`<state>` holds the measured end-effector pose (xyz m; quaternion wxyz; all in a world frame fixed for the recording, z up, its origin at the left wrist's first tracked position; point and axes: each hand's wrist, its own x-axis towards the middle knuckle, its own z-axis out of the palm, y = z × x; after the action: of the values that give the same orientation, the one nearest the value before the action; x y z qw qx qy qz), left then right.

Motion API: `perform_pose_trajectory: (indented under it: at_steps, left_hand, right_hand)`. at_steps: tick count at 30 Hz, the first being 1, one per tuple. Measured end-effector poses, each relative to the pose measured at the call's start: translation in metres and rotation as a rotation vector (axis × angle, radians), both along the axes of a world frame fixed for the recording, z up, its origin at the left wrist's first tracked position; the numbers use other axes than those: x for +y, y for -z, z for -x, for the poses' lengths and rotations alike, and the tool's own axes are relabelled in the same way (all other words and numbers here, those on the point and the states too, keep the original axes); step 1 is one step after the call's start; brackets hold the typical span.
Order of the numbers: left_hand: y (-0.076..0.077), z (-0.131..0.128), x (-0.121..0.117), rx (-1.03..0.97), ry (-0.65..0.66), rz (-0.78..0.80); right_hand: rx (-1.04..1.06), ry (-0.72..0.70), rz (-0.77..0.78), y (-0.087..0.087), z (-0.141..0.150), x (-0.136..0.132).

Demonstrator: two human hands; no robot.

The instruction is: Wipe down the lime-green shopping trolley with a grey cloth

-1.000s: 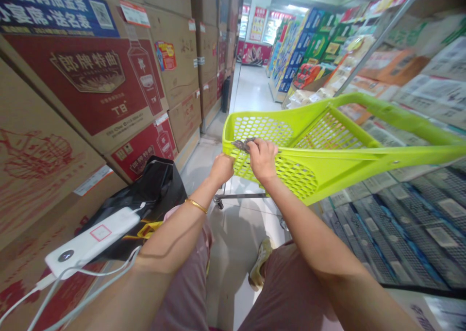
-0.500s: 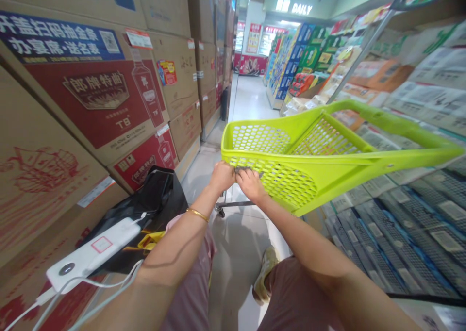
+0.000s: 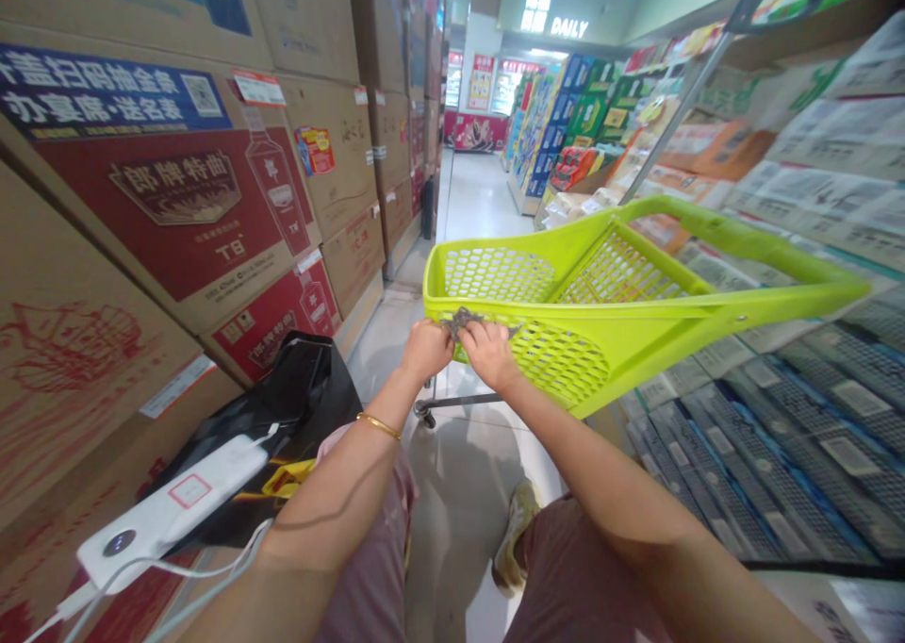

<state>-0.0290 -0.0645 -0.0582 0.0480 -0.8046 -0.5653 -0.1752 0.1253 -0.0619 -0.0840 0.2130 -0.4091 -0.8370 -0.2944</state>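
Note:
A lime-green plastic shopping cart [image 3: 640, 327] with perforated sides stands in front of me, its handle toward the right. Bunched between my hands is a small grey cloth [image 3: 463, 320], up against the cart's side just under the rim. My left hand [image 3: 429, 349] is closed on the cloth's left end, near the cart's front corner. Beside it, my right hand [image 3: 487, 353] has its fingers curled over the cloth's right part. The fingertips are partly hidden, and whether they press on the cart I cannot tell.
Stacked cardboard cartons [image 3: 205, 190] line the left side. In front of them are a black bag [image 3: 304, 379] and a white power bank [image 3: 173, 511] with cables. Shelves of packaged goods [image 3: 798, 426] run along the right. A tiled aisle [image 3: 481, 190] leads ahead.
More of the grey cloth shows above and between my fingers. The cart and surroundings appear shifted slightly left in view. Both hands stay at the cart's side.

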Motion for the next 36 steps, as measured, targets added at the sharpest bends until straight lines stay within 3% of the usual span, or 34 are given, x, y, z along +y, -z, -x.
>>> perform_pose_trajectory:
  at_steps: [3, 6, 9, 15, 18, 21, 30, 33, 36]
  left_hand:
    - [0.001, 0.000, 0.000, -0.008, 0.000, 0.005]
    - [0.000, -0.001, -0.001, -0.007, -0.003, 0.006]
    - [0.000, -0.002, -0.003, -0.003, -0.009, 0.001]
    - [-0.001, -0.005, -0.005, 0.011, -0.019, 0.006]
    - [-0.002, -0.007, -0.006, 0.011, -0.031, 0.013]
    - [-0.003, -0.008, -0.007, 0.010, -0.051, 0.004]
    - [-0.002, -0.008, -0.007, 0.030, -0.067, -0.019]
    - [-0.002, -0.010, -0.008, 0.036, -0.087, -0.022]
    - [-0.004, -0.012, -0.010, 0.045, -0.097, -0.009]
  right_hand:
    - [-0.121, -0.063, 0.068, 0.025, -0.003, -0.005]
    - [-0.180, -0.102, 0.129, 0.033, -0.007, -0.008]
    - [-0.118, -0.061, 0.121, 0.019, -0.010, -0.008]
    - [0.145, 0.061, -0.065, -0.032, -0.018, -0.001]
    - [0.224, 0.111, -0.099, -0.040, -0.021, 0.001]
    - [0.160, 0.079, -0.043, -0.031, -0.019, 0.000]
    - [-0.152, -0.085, 0.164, 0.031, -0.014, -0.012]
    - [-0.170, -0.098, 0.172, 0.031, -0.014, -0.013]
    - [-0.085, -0.069, 0.128, 0.012, -0.012, -0.009]
